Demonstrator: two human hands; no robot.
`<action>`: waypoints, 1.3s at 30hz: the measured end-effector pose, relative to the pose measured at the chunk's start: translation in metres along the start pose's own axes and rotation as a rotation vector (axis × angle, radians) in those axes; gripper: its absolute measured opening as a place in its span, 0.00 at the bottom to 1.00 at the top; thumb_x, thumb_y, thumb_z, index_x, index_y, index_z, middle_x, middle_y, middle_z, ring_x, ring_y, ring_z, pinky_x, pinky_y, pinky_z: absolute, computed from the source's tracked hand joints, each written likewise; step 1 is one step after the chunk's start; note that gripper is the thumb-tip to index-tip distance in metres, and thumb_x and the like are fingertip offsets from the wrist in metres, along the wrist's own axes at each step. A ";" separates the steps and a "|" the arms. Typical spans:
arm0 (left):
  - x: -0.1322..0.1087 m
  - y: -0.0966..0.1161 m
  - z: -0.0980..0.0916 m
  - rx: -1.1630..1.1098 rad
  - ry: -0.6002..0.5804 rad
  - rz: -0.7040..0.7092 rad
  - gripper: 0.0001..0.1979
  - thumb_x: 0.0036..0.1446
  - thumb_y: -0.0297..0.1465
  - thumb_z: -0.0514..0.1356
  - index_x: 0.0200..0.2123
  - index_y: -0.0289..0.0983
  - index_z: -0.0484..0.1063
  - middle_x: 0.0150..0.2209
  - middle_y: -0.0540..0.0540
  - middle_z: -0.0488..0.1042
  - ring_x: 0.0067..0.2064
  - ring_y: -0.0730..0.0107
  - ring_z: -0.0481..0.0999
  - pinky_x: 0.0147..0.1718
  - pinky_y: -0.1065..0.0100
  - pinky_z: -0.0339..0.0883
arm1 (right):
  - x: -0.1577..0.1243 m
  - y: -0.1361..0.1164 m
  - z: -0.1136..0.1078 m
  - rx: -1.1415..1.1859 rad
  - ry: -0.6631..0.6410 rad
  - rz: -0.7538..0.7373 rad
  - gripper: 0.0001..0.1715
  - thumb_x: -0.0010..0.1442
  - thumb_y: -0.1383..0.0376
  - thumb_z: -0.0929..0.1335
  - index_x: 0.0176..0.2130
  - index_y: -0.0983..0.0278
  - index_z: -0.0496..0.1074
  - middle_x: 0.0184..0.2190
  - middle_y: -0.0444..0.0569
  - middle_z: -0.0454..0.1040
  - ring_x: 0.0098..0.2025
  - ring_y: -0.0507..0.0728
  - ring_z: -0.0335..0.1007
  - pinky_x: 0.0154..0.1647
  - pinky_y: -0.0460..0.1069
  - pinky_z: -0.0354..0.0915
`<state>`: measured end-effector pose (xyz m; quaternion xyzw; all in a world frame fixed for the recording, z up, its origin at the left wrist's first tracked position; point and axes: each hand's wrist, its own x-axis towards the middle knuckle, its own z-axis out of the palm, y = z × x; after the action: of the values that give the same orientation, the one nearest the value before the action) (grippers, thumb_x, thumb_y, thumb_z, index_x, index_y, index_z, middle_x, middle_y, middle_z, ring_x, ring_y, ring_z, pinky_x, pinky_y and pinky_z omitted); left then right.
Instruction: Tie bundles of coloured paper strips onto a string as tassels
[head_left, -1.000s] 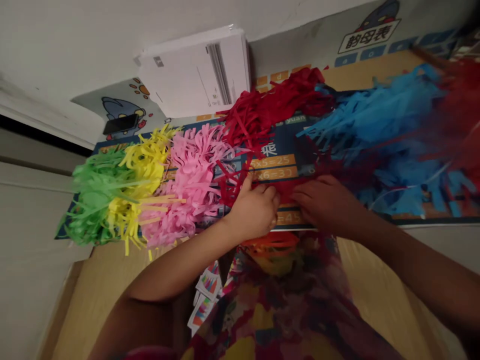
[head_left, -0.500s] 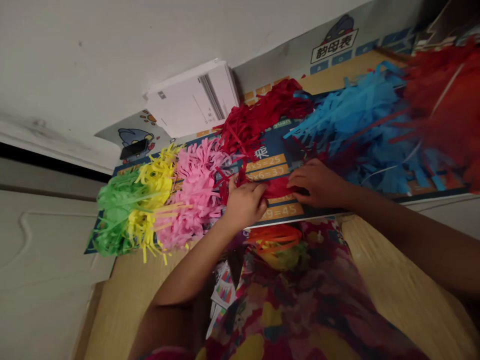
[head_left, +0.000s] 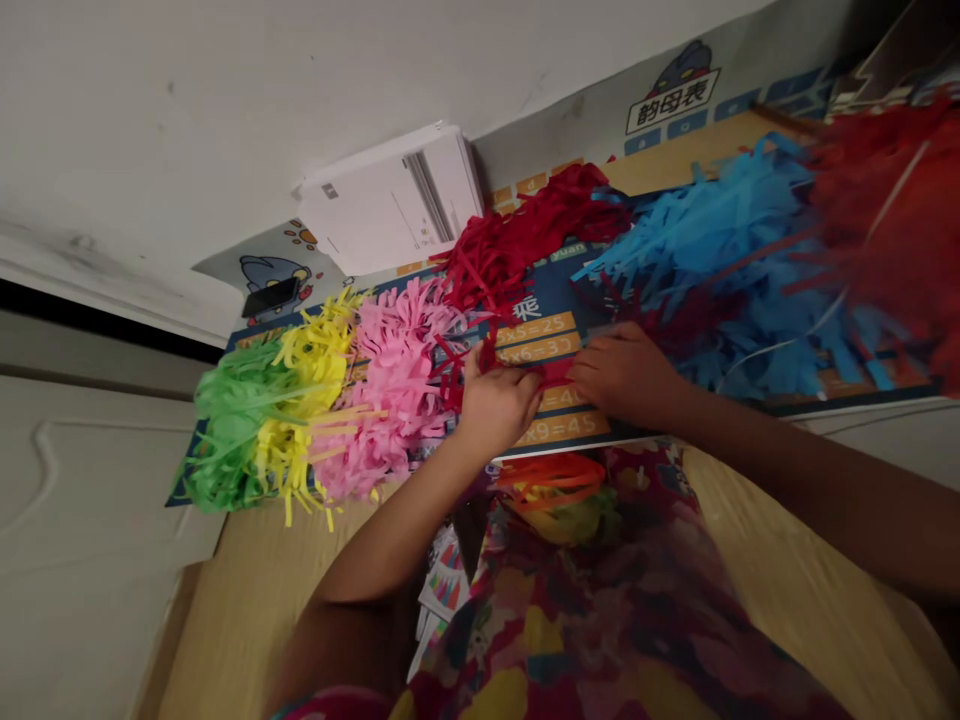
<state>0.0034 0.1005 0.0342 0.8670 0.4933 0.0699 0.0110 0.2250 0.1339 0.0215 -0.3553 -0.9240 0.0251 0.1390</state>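
Wooden desk [head_left: 247, 610], multiplication-table mat [head_left: 562, 428] (white wall [head_left: 225, 120] behind), left hand [head_left: 499, 405] and right hand [head_left: 626, 375], grip closed on red paper fringe [head_left: 556, 373]

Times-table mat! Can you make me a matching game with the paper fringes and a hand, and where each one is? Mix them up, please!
Things:
1. green paper fringe
2. pink paper fringe
3. blue paper fringe
4. left hand

Places:
A. on a red paper strip
B. at the far left end of the row, beside the yellow paper fringe
C. between the yellow paper fringe and the red paper fringe
D. on the right part of the times-table mat, past the right hand

Right pairs: 1-B, 2-C, 3-D, 4-A
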 end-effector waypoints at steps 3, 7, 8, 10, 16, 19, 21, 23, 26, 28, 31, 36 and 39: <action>-0.007 -0.002 0.001 -0.031 -0.004 0.030 0.13 0.68 0.32 0.52 0.42 0.42 0.78 0.40 0.45 0.81 0.43 0.61 0.78 0.65 0.40 0.40 | -0.011 0.013 0.010 0.050 0.029 0.011 0.15 0.66 0.67 0.62 0.34 0.60 0.77 0.34 0.49 0.80 0.40 0.60 0.70 0.45 0.56 0.51; -0.011 -0.008 0.001 -0.071 0.002 -0.041 0.13 0.68 0.34 0.52 0.42 0.42 0.78 0.42 0.46 0.81 0.47 0.61 0.76 0.64 0.44 0.44 | -0.019 0.040 0.018 0.203 0.041 0.061 0.16 0.68 0.60 0.62 0.37 0.60 0.78 0.39 0.48 0.80 0.42 0.59 0.73 0.42 0.55 0.51; -0.010 -0.010 0.000 -0.098 -0.003 -0.087 0.13 0.68 0.34 0.53 0.41 0.42 0.78 0.43 0.46 0.81 0.48 0.61 0.76 0.63 0.45 0.46 | -0.017 0.045 0.018 0.253 0.015 0.083 0.17 0.68 0.59 0.62 0.36 0.60 0.78 0.38 0.47 0.80 0.41 0.58 0.73 0.41 0.54 0.51; -0.004 -0.012 -0.002 -0.154 -0.036 -0.183 0.12 0.67 0.35 0.54 0.39 0.42 0.78 0.43 0.47 0.81 0.49 0.61 0.75 0.59 0.48 0.51 | -0.012 0.049 0.017 0.309 -0.052 0.140 0.19 0.68 0.58 0.61 0.34 0.61 0.77 0.35 0.46 0.79 0.39 0.57 0.73 0.39 0.53 0.52; 0.018 -0.013 -0.004 -0.115 -0.127 -0.301 0.15 0.65 0.36 0.54 0.30 0.38 0.77 0.37 0.44 0.81 0.44 0.57 0.75 0.46 0.53 0.57 | 0.004 0.045 0.019 0.085 -0.090 0.289 0.20 0.65 0.55 0.64 0.26 0.62 0.72 0.29 0.48 0.75 0.36 0.59 0.71 0.34 0.51 0.50; 0.023 -0.012 -0.003 -0.069 -0.132 -0.314 0.14 0.63 0.37 0.55 0.29 0.38 0.76 0.36 0.43 0.81 0.42 0.56 0.75 0.44 0.54 0.57 | 0.006 0.043 0.021 0.063 -0.080 0.303 0.20 0.64 0.55 0.65 0.24 0.62 0.70 0.28 0.48 0.75 0.34 0.58 0.70 0.33 0.51 0.49; 0.026 -0.013 -0.004 -0.054 -0.152 -0.317 0.14 0.63 0.37 0.56 0.29 0.38 0.75 0.35 0.43 0.81 0.41 0.56 0.76 0.42 0.54 0.57 | 0.006 0.043 0.022 0.072 -0.076 0.304 0.20 0.63 0.56 0.65 0.23 0.62 0.69 0.27 0.47 0.74 0.33 0.58 0.69 0.33 0.51 0.49; 0.027 -0.014 -0.005 -0.053 -0.183 -0.312 0.13 0.62 0.37 0.57 0.28 0.39 0.75 0.33 0.44 0.81 0.41 0.55 0.76 0.42 0.54 0.57 | 0.006 0.042 0.021 0.079 -0.072 0.309 0.20 0.62 0.56 0.66 0.23 0.62 0.69 0.26 0.47 0.73 0.33 0.57 0.69 0.33 0.51 0.49; 0.028 -0.016 -0.007 -0.065 -0.198 -0.303 0.13 0.62 0.37 0.57 0.27 0.39 0.75 0.33 0.45 0.81 0.41 0.55 0.76 0.43 0.54 0.57 | 0.007 0.042 0.022 0.077 -0.067 0.324 0.20 0.62 0.56 0.65 0.23 0.62 0.69 0.26 0.47 0.73 0.32 0.57 0.68 0.32 0.51 0.48; 0.028 -0.017 -0.007 -0.074 -0.202 -0.300 0.14 0.62 0.37 0.57 0.27 0.39 0.75 0.34 0.45 0.81 0.42 0.56 0.76 0.44 0.54 0.57 | 0.008 0.044 0.023 0.084 -0.079 0.335 0.20 0.62 0.55 0.66 0.23 0.62 0.69 0.26 0.47 0.73 0.32 0.57 0.68 0.32 0.51 0.48; 0.026 -0.019 -0.007 -0.058 -0.187 -0.305 0.10 0.62 0.38 0.59 0.32 0.39 0.75 0.36 0.45 0.80 0.43 0.55 0.75 0.44 0.55 0.58 | 0.011 0.044 0.019 0.100 -0.118 0.375 0.19 0.61 0.55 0.67 0.23 0.62 0.69 0.26 0.46 0.74 0.30 0.56 0.67 0.31 0.51 0.48; 0.021 -0.016 -0.008 0.127 -0.056 0.066 0.10 0.66 0.32 0.55 0.47 0.39 0.74 0.47 0.41 0.77 0.52 0.55 0.70 0.50 0.54 0.57 | 0.009 0.022 0.001 -0.127 0.034 0.242 0.10 0.63 0.62 0.67 0.32 0.62 0.74 0.33 0.50 0.77 0.38 0.60 0.67 0.39 0.55 0.49; 0.019 -0.011 -0.007 0.180 -0.059 0.278 0.12 0.67 0.30 0.51 0.42 0.38 0.76 0.42 0.43 0.78 0.48 0.58 0.70 0.55 0.51 0.53 | 0.007 0.006 -0.002 -0.145 0.025 -0.041 0.11 0.64 0.68 0.64 0.32 0.62 0.74 0.33 0.48 0.77 0.40 0.59 0.66 0.46 0.58 0.46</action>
<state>0.0022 0.1220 0.0419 0.9260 0.3724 0.0008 -0.0619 0.2242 0.1433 0.0243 -0.3457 -0.9287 -0.0492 0.1250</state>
